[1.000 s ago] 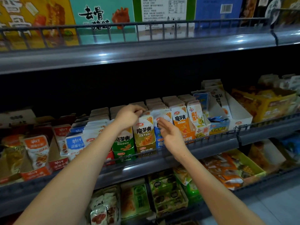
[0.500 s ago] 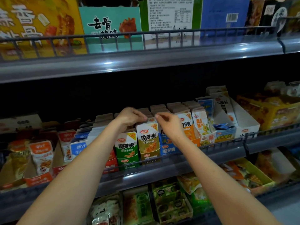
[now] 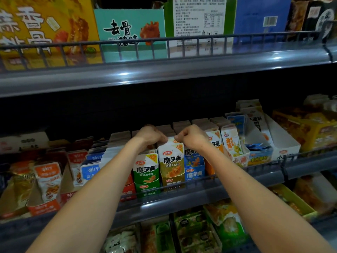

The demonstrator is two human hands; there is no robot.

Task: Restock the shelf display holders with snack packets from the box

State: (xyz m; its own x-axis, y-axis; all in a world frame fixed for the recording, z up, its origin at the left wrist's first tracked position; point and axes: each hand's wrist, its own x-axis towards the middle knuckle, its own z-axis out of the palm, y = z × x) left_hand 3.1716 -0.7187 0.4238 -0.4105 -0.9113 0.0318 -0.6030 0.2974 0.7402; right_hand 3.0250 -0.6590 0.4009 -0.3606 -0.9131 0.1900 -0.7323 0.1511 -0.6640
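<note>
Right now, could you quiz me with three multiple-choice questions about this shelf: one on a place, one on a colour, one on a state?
1. Where does the olive packet stand? A top shelf; B middle shelf; C floor.
2. What colour is the packet next to it on the picture's left? A green; B purple; C black.
3. How are the left grip and right grip? A flat open in the air; B curled on the olive packet's top; C hanging down.
Answers: 1 B, it sits behind the middle rail. 2 A, the green packet stands beside it. 3 B, fingers pinch its top corners.
</note>
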